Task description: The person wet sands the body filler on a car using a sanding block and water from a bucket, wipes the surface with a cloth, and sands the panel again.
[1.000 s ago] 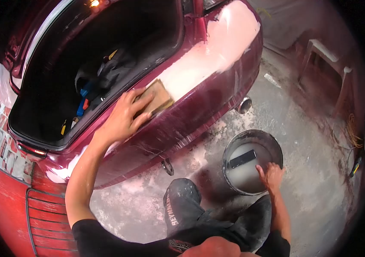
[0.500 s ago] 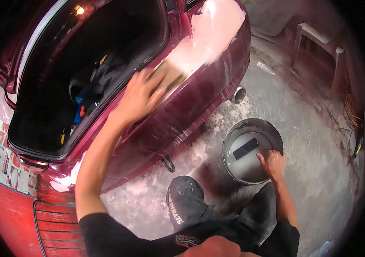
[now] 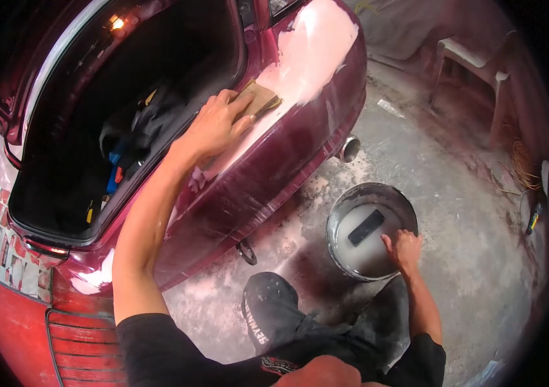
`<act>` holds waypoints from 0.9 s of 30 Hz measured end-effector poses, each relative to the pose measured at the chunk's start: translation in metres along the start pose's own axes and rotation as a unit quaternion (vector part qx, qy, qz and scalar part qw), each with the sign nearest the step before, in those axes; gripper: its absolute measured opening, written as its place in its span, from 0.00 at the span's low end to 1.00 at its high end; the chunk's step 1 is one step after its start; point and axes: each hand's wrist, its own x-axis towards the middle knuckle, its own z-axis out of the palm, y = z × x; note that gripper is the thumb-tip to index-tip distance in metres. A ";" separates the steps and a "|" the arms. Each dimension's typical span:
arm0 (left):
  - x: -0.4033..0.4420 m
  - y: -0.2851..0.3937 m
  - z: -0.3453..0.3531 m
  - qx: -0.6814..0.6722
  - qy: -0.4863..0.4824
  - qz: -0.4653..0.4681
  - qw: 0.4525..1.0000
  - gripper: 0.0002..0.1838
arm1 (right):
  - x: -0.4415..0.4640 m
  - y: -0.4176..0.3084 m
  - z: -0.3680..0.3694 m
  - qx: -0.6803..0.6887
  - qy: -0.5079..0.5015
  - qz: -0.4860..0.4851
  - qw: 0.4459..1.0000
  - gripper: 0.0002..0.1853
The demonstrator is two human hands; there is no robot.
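Observation:
My left hand (image 3: 221, 122) presses a folded piece of brown sandpaper (image 3: 263, 100) flat onto the rear panel of a maroon car (image 3: 268, 164). Beneath and beyond the paper lies a pale pink filler patch (image 3: 316, 55), running up toward the rear corner. On the other side, my right hand (image 3: 407, 248) is curled at the rim of a dark bucket (image 3: 334, 222), thumb toward the inside. Cloudy water fills part of the bucket, and a black rectangular block (image 3: 366, 228) sits in it. The right fingertips are partly hidden.
The open trunk (image 3: 177, 45) holds tools and dark cloth. An exhaust pipe (image 3: 350, 149) and a tow loop (image 3: 246, 253) stick out below the bumper. A worn chair-like frame (image 3: 471, 55) and an orange cord (image 3: 523, 164) are at right; a black wire rack (image 3: 84, 332) lies lower left.
My left hand has slid the sandpaper a little up and right along the panel; its motion blur is gone. The right hand stays at the bucket rim. The whole view has shifted slightly.

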 end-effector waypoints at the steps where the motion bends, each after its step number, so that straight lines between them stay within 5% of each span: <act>1: 0.007 -0.003 0.004 0.001 -0.002 -0.006 1.000 0.30 | -0.001 0.002 -0.003 -0.001 -0.005 0.002 1.000 0.30; 10: 0.008 0.010 0.027 -0.031 0.087 -0.029 0.995 0.30 | -0.002 0.003 0.002 -0.051 0.006 -0.007 0.999 0.28; 17: -0.101 0.022 0.000 0.005 0.082 0.005 0.997 0.27 | -0.010 0.004 0.001 -0.038 0.012 -0.020 0.999 0.25; 23: 0.009 0.013 0.016 -0.014 0.072 -0.041 0.996 0.26 | -0.007 -0.003 0.000 -0.048 -0.012 -0.008 0.999 0.25; 27: -0.070 0.019 0.008 -0.011 0.090 -0.018 0.996 0.28 | -0.012 0.016 0.017 -0.094 0.028 -0.053 0.994 0.24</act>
